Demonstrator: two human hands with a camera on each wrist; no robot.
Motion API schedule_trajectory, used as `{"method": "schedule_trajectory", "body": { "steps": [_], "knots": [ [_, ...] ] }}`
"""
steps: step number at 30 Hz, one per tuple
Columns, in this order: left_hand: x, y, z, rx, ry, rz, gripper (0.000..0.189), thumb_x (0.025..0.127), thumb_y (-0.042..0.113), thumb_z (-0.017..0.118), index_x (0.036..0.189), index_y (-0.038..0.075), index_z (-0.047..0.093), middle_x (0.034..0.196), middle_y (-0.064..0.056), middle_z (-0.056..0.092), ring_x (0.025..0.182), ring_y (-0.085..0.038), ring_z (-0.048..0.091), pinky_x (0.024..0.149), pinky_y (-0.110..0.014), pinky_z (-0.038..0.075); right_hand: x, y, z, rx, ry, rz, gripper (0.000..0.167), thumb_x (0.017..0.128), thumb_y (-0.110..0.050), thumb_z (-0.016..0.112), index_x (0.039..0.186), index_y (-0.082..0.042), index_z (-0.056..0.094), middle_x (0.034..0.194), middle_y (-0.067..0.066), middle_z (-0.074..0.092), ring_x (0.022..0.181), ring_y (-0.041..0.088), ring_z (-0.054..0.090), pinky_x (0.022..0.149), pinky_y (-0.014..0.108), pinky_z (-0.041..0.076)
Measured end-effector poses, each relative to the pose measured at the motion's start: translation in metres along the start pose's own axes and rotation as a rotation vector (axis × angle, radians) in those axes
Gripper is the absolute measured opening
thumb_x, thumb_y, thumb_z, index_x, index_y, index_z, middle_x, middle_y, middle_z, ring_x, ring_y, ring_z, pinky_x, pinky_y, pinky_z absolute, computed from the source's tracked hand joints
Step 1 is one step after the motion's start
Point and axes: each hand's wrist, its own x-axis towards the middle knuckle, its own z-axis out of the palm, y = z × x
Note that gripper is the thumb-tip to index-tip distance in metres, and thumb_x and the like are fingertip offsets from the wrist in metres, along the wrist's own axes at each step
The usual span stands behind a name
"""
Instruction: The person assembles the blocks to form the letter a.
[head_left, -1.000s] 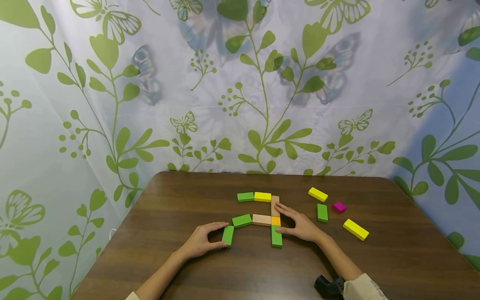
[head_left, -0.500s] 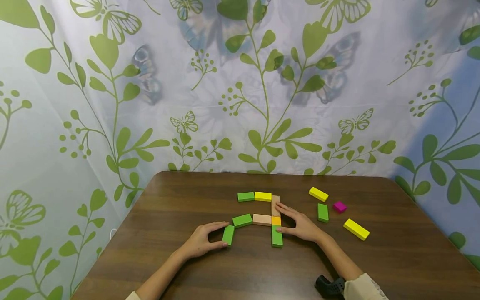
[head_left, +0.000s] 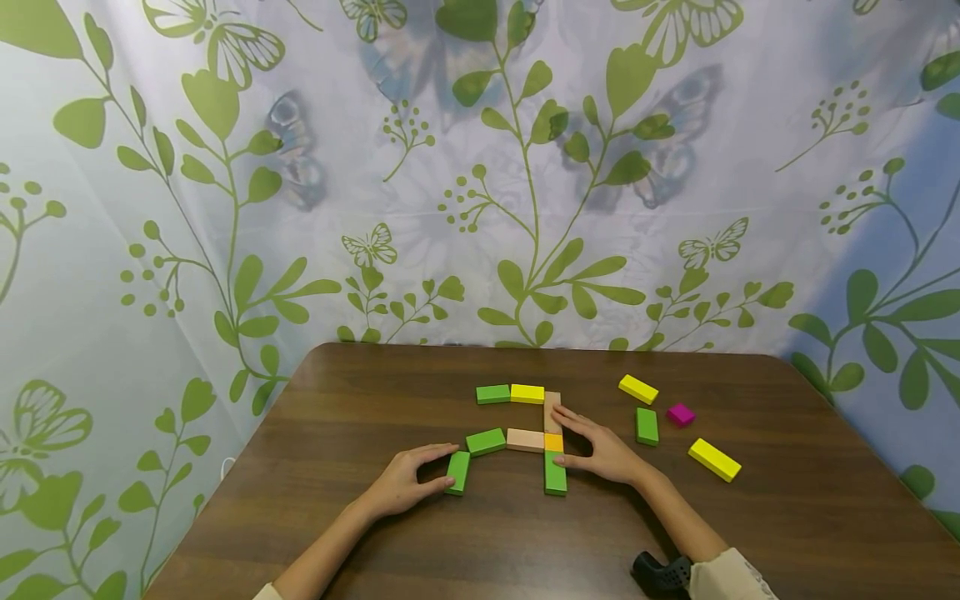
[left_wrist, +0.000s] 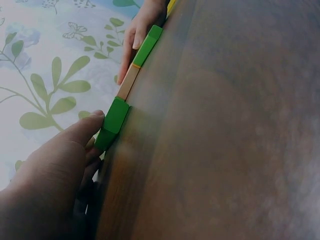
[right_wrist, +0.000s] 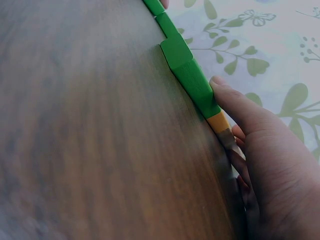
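Note:
My left hand (head_left: 401, 479) lies at the left side of a green block (head_left: 458, 473). Its thumb touches the block's left edge and the index finger is by its far end; in the left wrist view the thumb (left_wrist: 90, 127) meets the block and the other fingers are mostly hidden. My right hand (head_left: 603, 450) rests with extended fingers along the right column: fingertips on an upright-running tan block (head_left: 552, 410), thumb on a green block (head_left: 555, 477). Between these two sits a small orange block (head_left: 553, 442). The right wrist view shows that thumb (right_wrist: 227, 92) against the green block.
A tan block (head_left: 525, 439) and a green block (head_left: 486, 442) form the middle row. Behind it are a yellow block (head_left: 528, 394) and a green block (head_left: 492, 394). Loose at right lie a magenta block (head_left: 681, 415), a green block (head_left: 647, 426) and yellow blocks (head_left: 715, 460).
My left thumb has slid from the near end of the green block to its left edge. The right hand and the blocks stay where they were.

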Motion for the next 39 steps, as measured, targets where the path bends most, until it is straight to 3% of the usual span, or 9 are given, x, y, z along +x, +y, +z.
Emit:
{"method": "schedule_trajectory", "body": {
  "steps": [18,29,34,39],
  "knots": [
    [0.001,0.001,0.0,0.013,-0.007,0.012,0.054,0.088,0.045,0.059,0.132,0.015,0.053,0.13,-0.004,0.054,0.12,-0.02,0.048,0.096,-0.044,0.04,-0.001,0.001,-0.002,0.011,0.005,0.002,0.073,0.083,-0.044,0.065,0.144,-0.017,0.036,0.15,0.002,0.025,0.134,0.029,0.026,0.098,0.06,0.028],
    [-0.003,0.0,-0.002,0.018,0.007,0.02,0.053,0.088,0.042,0.06,0.131,0.013,0.054,0.129,-0.003,0.054,0.119,-0.022,0.049,0.094,-0.046,0.041,0.006,-0.001,-0.006,0.034,0.007,0.067,0.068,0.086,-0.045,0.062,0.143,-0.016,0.037,0.148,0.005,0.03,0.13,0.03,0.033,0.098,0.057,0.031],
    [-0.003,0.001,-0.002,0.016,0.006,0.028,0.052,0.088,0.04,0.061,0.131,0.012,0.054,0.129,-0.003,0.055,0.119,-0.022,0.049,0.094,-0.046,0.041,0.009,-0.002,-0.016,0.039,0.056,0.092,0.061,0.087,-0.043,0.061,0.137,-0.013,0.046,0.138,0.007,0.045,0.125,0.032,0.041,0.097,0.055,0.034],
    [-0.001,0.002,-0.002,0.007,0.001,0.015,0.052,0.087,0.042,0.061,0.131,0.014,0.054,0.129,0.0,0.054,0.12,-0.02,0.048,0.096,-0.044,0.04,0.012,0.001,-0.036,0.064,0.155,0.12,0.053,0.088,-0.039,0.062,0.132,-0.012,0.052,0.132,0.007,0.052,0.122,0.033,0.044,0.095,0.057,0.034]
  ]
}}
